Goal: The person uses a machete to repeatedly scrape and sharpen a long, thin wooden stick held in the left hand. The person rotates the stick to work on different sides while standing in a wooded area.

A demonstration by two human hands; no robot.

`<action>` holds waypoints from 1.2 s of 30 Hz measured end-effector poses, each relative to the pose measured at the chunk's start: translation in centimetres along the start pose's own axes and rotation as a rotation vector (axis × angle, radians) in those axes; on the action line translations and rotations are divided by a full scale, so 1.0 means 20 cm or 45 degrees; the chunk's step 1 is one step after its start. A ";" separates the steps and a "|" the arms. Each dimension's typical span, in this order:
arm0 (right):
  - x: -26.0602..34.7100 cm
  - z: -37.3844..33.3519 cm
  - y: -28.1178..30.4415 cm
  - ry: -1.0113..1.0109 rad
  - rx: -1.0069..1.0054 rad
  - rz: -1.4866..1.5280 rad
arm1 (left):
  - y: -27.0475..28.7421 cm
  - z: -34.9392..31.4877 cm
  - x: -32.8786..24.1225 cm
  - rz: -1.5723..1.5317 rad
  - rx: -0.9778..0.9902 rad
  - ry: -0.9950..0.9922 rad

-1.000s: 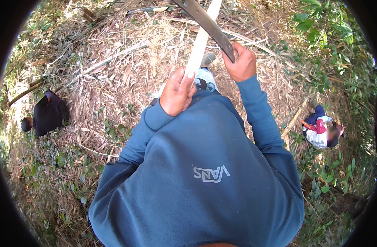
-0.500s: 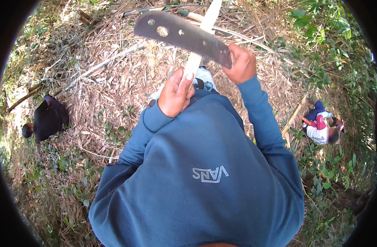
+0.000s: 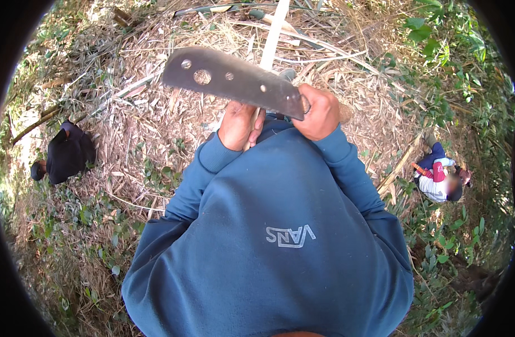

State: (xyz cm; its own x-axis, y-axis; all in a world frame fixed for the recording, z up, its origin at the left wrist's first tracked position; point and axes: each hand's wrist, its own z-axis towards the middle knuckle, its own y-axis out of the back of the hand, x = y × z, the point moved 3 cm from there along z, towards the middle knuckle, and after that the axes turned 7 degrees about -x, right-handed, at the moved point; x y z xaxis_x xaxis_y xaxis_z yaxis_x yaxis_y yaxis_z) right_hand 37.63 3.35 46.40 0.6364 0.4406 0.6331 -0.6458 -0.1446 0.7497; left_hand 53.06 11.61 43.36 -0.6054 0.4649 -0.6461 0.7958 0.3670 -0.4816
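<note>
My right hand (image 3: 320, 112) is closed round the handle of a machete (image 3: 218, 84), whose broad dark blade has several round holes and points to the left. The brownish butt of the handle shows beyond my fist. My left hand (image 3: 238, 124) grips a pale split bamboo strip (image 3: 275, 36) near its lower end, close to my chest. The strip stretches up and away from me. The blade passes over the strip just above my left hand and hides part of its fingers; whether blade and strip touch, I cannot tell.
Dry leaves and bamboo litter (image 3: 145, 112) cover the ground. Cut bamboo pieces (image 3: 325, 42) lie ahead. One person in dark clothes (image 3: 72, 151) is at the left, another in a white and red top (image 3: 434, 182) at the right. Green undergrowth (image 3: 426, 33) grows at the far right.
My right hand has brought the machete down toward me and a little left, along the strip to just above my left hand. My left hand keeps its grip.
</note>
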 end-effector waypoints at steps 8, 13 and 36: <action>-0.08 0.07 0.01 -0.160 -0.031 -0.104 | -0.01 -0.01 0.02 0.165 0.071 -0.087; -0.13 0.07 0.02 -0.009 -0.024 -0.131 | -0.03 -0.02 0.01 0.230 0.068 -0.090; -0.24 0.15 0.07 -0.205 -0.157 -0.105 | -0.04 0.00 0.08 0.206 0.169 -0.110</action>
State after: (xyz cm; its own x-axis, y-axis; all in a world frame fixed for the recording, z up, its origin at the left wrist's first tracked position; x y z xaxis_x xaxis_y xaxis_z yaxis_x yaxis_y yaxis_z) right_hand 34.85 -1.62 44.98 0.7423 0.2976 0.6004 -0.6290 0.0003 0.7774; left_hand 51.43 12.05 42.74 -0.4711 0.4360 -0.7668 0.8806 0.1813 -0.4379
